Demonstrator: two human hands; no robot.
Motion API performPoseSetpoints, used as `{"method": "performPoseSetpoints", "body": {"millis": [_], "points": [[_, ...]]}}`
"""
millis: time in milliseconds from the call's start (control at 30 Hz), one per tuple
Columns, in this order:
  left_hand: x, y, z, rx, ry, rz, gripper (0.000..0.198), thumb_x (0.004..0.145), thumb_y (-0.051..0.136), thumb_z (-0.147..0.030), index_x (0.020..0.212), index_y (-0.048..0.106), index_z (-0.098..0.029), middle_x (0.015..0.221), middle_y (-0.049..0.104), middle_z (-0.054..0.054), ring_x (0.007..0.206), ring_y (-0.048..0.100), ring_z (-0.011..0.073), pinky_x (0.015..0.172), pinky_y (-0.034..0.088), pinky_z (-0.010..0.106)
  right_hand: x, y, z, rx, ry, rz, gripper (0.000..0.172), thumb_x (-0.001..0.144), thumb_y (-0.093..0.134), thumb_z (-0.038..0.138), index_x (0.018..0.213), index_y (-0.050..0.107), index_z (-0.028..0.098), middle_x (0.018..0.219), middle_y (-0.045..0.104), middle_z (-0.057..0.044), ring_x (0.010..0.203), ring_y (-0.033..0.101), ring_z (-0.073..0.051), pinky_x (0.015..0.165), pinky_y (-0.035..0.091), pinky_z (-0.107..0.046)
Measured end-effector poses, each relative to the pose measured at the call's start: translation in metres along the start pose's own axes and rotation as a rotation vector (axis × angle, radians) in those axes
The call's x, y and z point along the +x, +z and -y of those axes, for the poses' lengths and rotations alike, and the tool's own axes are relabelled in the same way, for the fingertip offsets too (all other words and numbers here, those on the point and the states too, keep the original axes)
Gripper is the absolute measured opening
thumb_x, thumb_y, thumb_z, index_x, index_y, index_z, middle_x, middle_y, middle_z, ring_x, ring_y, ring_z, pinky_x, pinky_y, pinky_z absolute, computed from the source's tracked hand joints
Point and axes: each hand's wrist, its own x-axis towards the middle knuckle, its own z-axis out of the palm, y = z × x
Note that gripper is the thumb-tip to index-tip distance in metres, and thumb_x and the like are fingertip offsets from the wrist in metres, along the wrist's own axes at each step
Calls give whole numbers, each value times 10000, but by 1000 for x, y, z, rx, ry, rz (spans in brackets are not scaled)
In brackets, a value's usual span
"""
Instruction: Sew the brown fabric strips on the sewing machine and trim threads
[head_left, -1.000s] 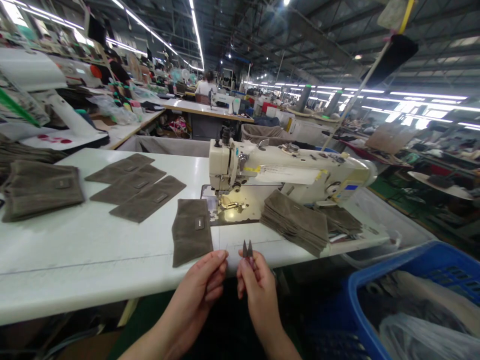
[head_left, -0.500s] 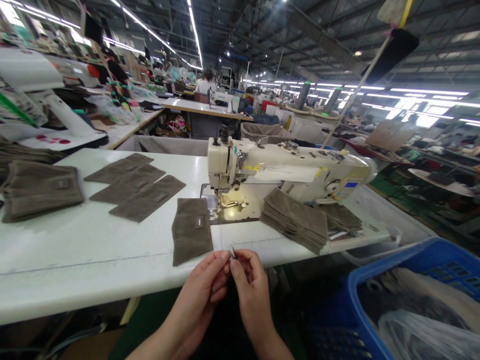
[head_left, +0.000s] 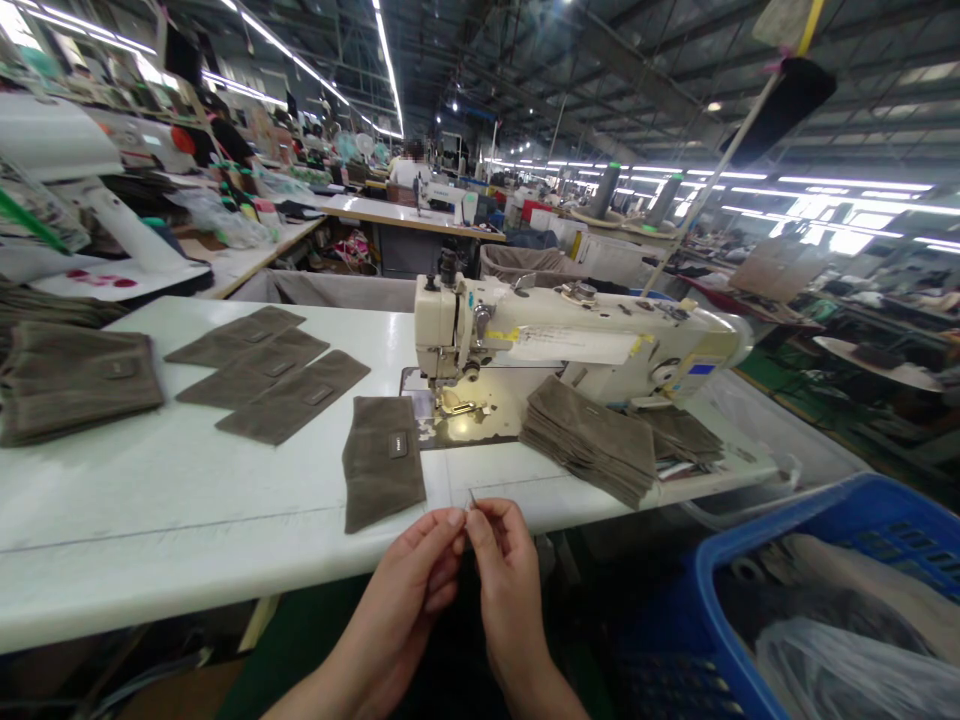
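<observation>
My left hand [head_left: 420,570] and my right hand [head_left: 506,575] meet at the front edge of the white sewing table [head_left: 187,500], fingertips pinched together. A thin, pointed sliver [head_left: 472,497] sticks up from between the fingers; it is too small to name. Just beyond my left hand lies a brown fabric piece [head_left: 379,465] with a small label patch. Behind both hands stands the sewing machine [head_left: 540,320], its lit needle plate [head_left: 472,410] bare of fabric. Right of the plate rests a stack of brown fabric pieces [head_left: 589,440].
Three labelled brown pieces [head_left: 292,400] overlap on the table's left half, with a thicker brown pile [head_left: 79,385] farther left. A blue plastic basket [head_left: 709,600] holding plastic bags and cloth stands at the lower right. A person [head_left: 409,170] sits far back.
My fingertips have shifted slightly right and stay pinched close together. The thin sliver has moved a little with them. The fabric pieces and the machine stay where they were.
</observation>
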Motion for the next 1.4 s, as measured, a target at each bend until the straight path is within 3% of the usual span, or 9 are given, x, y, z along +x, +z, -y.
{"method": "performPoseSetpoints", "body": {"millis": [167,267,333,400,467,600,800,1033,1400], "points": [[-5,-3,-7,170,115,-52,398,678,807,-517,700,593,-182,595,440,-62,466,240,54,401,199,173,17,-14,5,-213,-141,-87,320,925,579,499,1030,625,201,964,696,-64,870,654,-207,784,529,-337],[-9,-9,-28,526,433,-31,275,745,758,-465,681,662,-214,636,545,1,540,437,131,492,369,230,41,-27,8,-579,-404,-66,221,951,576,392,1054,648,209,1023,679,-76,964,619,-226,874,488,-368],[-6,-15,-51,796,695,30,176,763,748,-389,679,711,-239,778,646,61,742,568,215,695,471,288,59,-34,6,-833,-565,-42,190,965,558,336,1053,666,207,1023,678,-90,988,592,-251,900,460,-404],[5,-23,-76,1001,870,48,134,801,698,-357,721,730,-254,923,678,85,902,592,264,845,464,331,76,-37,1,-1010,-651,-22,189,973,538,293,1053,676,191,1005,683,-104,971,580,-269,883,456,-424],[26,-32,-101,1173,931,17,183,851,602,-350,737,694,-241,906,667,73,888,598,256,831,462,342,88,-36,-4,-1104,-678,1,190,971,530,257,1055,680,175,1003,685,-113,965,578,-281,859,463,-429],[86,-45,-134,1490,875,-98,240,859,493,-331,709,637,-210,839,646,66,828,606,239,799,470,356,98,-22,-5,-1105,-704,41,195,960,515,209,1067,677,193,1076,674,-111,1018,572,-280,878,471,-424],[146,-42,-141,1584,820,-133,225,836,526,-287,704,679,-189,824,642,87,799,618,244,766,463,346,128,18,9,-989,-695,150,273,946,432,106,1032,673,201,1037,680,-84,1005,601,-230,902,473,-363],[157,-43,-135,1592,833,-94,239,864,515,-248,696,676,-193,830,656,86,846,623,248,773,458,336,179,52,-4,-1066,-564,93,223,936,483,142,853,684,192,843,674,-100,859,620,-255,750,439,-327],[156,-44,-128,1507,859,-84,276,897,470,-314,706,635,-203,840,643,80,839,619,248,769,462,355,189,51,-18,-970,-420,42,112,877,548,198,854,658,201,837,672,-58,843,634,-221,732,435,-285]]}}
